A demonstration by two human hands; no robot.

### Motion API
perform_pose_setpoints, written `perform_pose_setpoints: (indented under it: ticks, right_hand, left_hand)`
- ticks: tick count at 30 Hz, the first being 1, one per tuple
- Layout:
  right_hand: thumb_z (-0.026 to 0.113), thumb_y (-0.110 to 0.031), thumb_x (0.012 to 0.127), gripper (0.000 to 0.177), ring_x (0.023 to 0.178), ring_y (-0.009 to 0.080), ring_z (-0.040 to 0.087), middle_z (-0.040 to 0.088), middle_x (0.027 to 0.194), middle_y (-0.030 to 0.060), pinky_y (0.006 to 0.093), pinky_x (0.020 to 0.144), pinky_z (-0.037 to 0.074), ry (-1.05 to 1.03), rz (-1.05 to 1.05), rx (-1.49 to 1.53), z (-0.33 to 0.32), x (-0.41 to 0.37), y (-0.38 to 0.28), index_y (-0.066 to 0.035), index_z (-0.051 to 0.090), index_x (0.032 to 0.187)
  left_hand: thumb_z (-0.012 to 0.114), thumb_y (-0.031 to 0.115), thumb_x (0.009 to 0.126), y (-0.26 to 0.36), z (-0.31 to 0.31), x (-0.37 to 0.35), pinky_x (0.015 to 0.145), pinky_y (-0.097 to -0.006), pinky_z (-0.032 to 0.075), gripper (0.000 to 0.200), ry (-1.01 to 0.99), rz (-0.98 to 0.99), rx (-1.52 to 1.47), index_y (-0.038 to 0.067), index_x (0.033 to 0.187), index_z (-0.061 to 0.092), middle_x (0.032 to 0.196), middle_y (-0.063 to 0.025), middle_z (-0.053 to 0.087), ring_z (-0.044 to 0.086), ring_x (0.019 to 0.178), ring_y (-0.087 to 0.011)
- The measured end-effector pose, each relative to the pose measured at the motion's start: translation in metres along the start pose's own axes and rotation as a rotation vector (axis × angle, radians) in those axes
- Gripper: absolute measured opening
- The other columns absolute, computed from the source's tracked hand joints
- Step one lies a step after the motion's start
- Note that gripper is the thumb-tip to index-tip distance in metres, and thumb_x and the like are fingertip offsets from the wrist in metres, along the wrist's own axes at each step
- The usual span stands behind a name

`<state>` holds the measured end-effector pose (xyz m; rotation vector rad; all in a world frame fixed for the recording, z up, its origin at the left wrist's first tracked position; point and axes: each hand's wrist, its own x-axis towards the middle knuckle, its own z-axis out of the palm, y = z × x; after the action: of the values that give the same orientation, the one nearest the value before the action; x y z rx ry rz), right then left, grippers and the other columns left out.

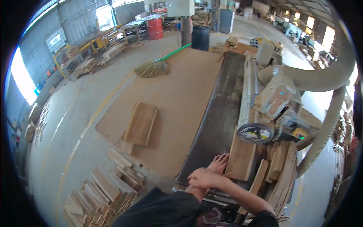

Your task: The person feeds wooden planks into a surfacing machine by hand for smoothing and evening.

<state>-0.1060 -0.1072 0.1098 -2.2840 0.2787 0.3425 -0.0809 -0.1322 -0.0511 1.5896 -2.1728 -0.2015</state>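
Observation:
My left hand (218,163) lies on the dark bed (206,142) of a woodworking machine, its fingers spread. Beside it, on the right, a wooden board (241,160) runs under the machine's head, with its near end close to my fingertips. My right hand (202,178) crosses over my left wrist with its fingers curled closed. Whether it grips the wrist or something small is hidden.
Narrow wood strips (278,162) lie right of the board. The machine head (278,100) carries a thick dust hose (317,77). On the brown sheet (181,98) to the left are a wooden panel (140,123) and a broom (153,69). Cut wood pieces (102,193) are piled near my left side.

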Motion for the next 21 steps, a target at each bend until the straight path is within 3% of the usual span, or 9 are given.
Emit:
perform_pose_setpoints:
  ticks: [4, 7, 9, 11, 14, 16, 17, 19, 21]
  right_hand:
    - [0.060, -0.033, 0.087, 0.039, 0.110, 0.0426, 0.068, 0.074, 0.116, 0.0226, 0.0468, 0.099, 0.052, -0.121, -0.209, 0.350, -0.041, -0.029, -0.064, 0.001, 0.075, 0.099]
    - [0.061, -0.019, 0.085, 0.031, 0.117, 0.0390, 0.065, 0.070, 0.127, 0.0212, 0.0407, 0.101, 0.051, -0.233, -0.375, 0.723, -0.059, -0.039, -0.083, 0.007, 0.073, 0.095]
    - [0.064, -0.020, 0.082, 0.026, 0.121, 0.0376, 0.061, 0.067, 0.136, 0.0162, 0.0420, 0.100, 0.050, 0.053, -0.401, 0.335, -0.051, -0.031, -0.072, 0.004, 0.074, 0.082]
    - [0.066, -0.030, 0.080, 0.030, 0.122, 0.0352, 0.062, 0.068, 0.136, 0.0121, 0.0411, 0.105, 0.048, 0.249, -0.081, -0.126, -0.047, -0.029, -0.059, -0.003, 0.079, 0.083]
    - [0.062, -0.030, 0.083, 0.035, 0.119, 0.0372, 0.063, 0.071, 0.130, 0.0155, 0.0414, 0.104, 0.049, 0.184, 0.168, -0.379, -0.032, -0.017, -0.035, 0.001, 0.078, 0.089]
    - [0.059, -0.027, 0.085, 0.038, 0.118, 0.0386, 0.064, 0.072, 0.128, 0.0188, 0.0423, 0.102, 0.050, -0.204, -0.027, 0.265, -0.029, -0.010, -0.034, 0.006, 0.076, 0.093]
    - [0.059, -0.027, 0.085, 0.038, 0.118, 0.0386, 0.064, 0.072, 0.128, 0.0188, 0.0423, 0.102, 0.050, -0.206, -0.022, 0.275, -0.026, -0.010, -0.036, 0.006, 0.076, 0.093]
    - [0.057, -0.025, 0.086, 0.039, 0.114, 0.0386, 0.067, 0.072, 0.126, 0.0228, 0.0420, 0.099, 0.052, -0.126, -0.350, 0.386, -0.041, -0.022, -0.059, 0.010, 0.073, 0.093]
    - [0.058, -0.025, 0.085, 0.038, 0.108, 0.0379, 0.070, 0.072, 0.123, 0.0234, 0.0427, 0.095, 0.054, -0.165, -0.317, 0.405, -0.046, -0.023, -0.057, 0.008, 0.074, 0.093]
  left_hand:
    - [0.056, 0.067, 0.095, 0.006, -0.008, 0.001, 0.122, -0.0505, 0.027, 0.094, -0.022, -0.017, 0.021, -0.007, 0.152, 0.042, 0.162, -0.0227, 0.037, 0.032, 0.151, -0.0370]
    - [0.056, 0.066, 0.096, 0.005, -0.010, 0.002, 0.122, -0.0501, 0.027, 0.093, -0.001, -0.007, 0.027, -0.008, 0.151, 0.043, 0.161, -0.0229, 0.038, 0.032, 0.151, -0.0370]
    - [0.057, 0.066, 0.095, 0.005, -0.013, 0.002, 0.122, -0.0497, 0.027, 0.093, -0.004, -0.004, 0.014, -0.008, 0.150, 0.043, 0.160, -0.0226, 0.039, 0.033, 0.150, -0.0369]
    - [0.058, 0.065, 0.095, 0.007, -0.010, 0.001, 0.122, -0.0497, 0.027, 0.093, 0.020, -0.004, 0.000, -0.008, 0.151, 0.043, 0.161, -0.0226, 0.039, 0.033, 0.150, -0.0369]
    - [0.059, 0.065, 0.094, 0.006, -0.011, 0.004, 0.122, -0.0502, 0.027, 0.094, -0.007, 0.003, 0.021, -0.007, 0.152, 0.042, 0.162, -0.0219, 0.038, 0.033, 0.150, -0.0369]
    - [0.058, 0.065, 0.095, 0.006, -0.010, 0.003, 0.122, -0.0505, 0.026, 0.094, -0.036, -0.006, 0.038, -0.007, 0.153, 0.041, 0.162, -0.0216, 0.038, 0.033, 0.150, -0.0369]
    - [0.057, 0.066, 0.095, 0.006, -0.009, 0.003, 0.122, -0.0507, 0.026, 0.095, -0.048, -0.020, 0.046, -0.007, 0.153, 0.040, 0.163, -0.0214, 0.037, 0.032, 0.151, -0.0368]
    - [0.056, 0.066, 0.095, 0.009, -0.007, 0.001, 0.123, -0.0510, 0.026, 0.096, -0.066, -0.040, 0.044, -0.007, 0.154, 0.039, 0.163, -0.0211, 0.036, 0.031, 0.151, -0.0368]
    - [0.054, 0.067, 0.095, 0.006, -0.006, 0.003, 0.123, -0.0515, 0.026, 0.097, -0.088, -0.039, 0.064, -0.007, 0.155, 0.038, 0.164, -0.0212, 0.034, 0.030, 0.152, -0.0367]
